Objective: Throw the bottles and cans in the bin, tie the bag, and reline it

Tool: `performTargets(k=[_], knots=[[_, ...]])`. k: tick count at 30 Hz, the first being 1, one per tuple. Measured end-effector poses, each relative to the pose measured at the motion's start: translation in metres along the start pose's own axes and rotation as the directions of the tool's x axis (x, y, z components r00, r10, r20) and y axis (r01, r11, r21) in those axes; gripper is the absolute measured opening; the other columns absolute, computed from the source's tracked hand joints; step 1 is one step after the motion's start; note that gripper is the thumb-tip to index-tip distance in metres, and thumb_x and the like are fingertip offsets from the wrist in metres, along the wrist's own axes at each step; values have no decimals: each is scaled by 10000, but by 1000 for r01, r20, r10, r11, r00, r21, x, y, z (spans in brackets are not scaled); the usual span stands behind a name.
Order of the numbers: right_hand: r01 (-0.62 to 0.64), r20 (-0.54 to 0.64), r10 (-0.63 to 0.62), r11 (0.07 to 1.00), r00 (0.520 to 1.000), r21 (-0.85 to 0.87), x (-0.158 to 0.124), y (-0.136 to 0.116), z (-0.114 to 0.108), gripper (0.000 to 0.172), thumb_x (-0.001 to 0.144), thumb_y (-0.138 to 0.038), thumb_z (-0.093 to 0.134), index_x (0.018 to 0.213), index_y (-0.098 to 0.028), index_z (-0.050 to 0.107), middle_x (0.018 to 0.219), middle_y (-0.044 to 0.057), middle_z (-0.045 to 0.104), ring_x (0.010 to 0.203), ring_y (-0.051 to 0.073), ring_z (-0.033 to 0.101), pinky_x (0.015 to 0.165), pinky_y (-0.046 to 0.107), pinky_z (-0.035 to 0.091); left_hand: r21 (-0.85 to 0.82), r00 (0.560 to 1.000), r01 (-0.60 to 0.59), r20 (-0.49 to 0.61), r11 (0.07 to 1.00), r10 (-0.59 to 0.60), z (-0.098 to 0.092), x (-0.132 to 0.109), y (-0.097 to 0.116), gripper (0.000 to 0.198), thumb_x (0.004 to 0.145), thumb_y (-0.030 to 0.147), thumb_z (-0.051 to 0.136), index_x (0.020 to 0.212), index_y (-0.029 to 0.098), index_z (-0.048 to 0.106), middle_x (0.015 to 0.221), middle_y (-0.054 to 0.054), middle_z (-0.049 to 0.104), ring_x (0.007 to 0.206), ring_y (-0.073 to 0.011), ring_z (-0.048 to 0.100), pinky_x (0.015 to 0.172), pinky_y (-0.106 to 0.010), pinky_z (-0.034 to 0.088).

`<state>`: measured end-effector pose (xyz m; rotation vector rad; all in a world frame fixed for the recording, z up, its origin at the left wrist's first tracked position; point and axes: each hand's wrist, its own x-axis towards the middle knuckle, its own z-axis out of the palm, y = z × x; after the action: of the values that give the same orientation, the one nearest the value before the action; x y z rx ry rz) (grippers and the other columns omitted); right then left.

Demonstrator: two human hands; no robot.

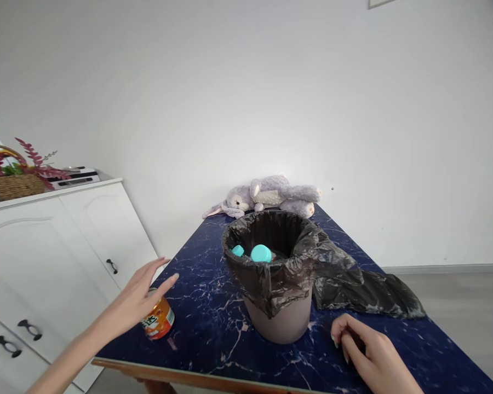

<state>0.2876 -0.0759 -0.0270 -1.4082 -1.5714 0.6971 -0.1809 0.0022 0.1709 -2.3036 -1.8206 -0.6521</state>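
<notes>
My left hand (142, 293) hovers at the top of an orange can (161, 322) with a printed label. Its thumb and fingers are stretched apart, and the hand partly hides the can's top. Near the front right of the table, my right hand (367, 347) rests with its fingers curled in and nothing visible in them. Between my hands stands a pinkish-grey trash bin (277, 323), lined with a black plastic bag (271, 282) folded over its rim. A large turquoise cap (261, 253) and a smaller turquoise piece (238, 250) show inside; what lies below them is hidden.
The bag's loose end trails right across the dark blue marbled table (205, 323). A grey plush rabbit (277, 194) lies behind the bin, near the wall. White cabinets (66, 235) stand at the left, bearing a wicker basket (18, 186) with plants.
</notes>
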Motion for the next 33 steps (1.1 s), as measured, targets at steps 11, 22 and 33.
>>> performTargets(k=[11,22,33], knots=[[-106,40,110,990,993,-90,-3,14,-1,322,938,-541,500,871,-263,647,682,3,614,589,178,552,537,247,414,-11,993,109,50,994,-108,38,-46,-35,538,962,664,542,1338,294,648,1312,-87,731,1099,-308,762,928,-383,601],[-66,-3,66,990,998,-124,-5,9,-1,332,928,-533,494,855,-254,658,632,0,618,570,182,568,535,244,429,-19,990,104,-91,994,-105,49,-49,-19,380,941,548,607,1214,290,659,1229,-44,759,1007,-272,769,928,-364,600],[13,-38,-15,998,999,-59,-2,0,-1,270,944,-433,491,819,-244,638,657,-7,622,561,164,565,561,240,439,-390,832,-107,-539,915,-132,-9,5,104,383,979,580,659,1186,261,614,1196,-61,725,1119,-275,710,1001,-417,586]])
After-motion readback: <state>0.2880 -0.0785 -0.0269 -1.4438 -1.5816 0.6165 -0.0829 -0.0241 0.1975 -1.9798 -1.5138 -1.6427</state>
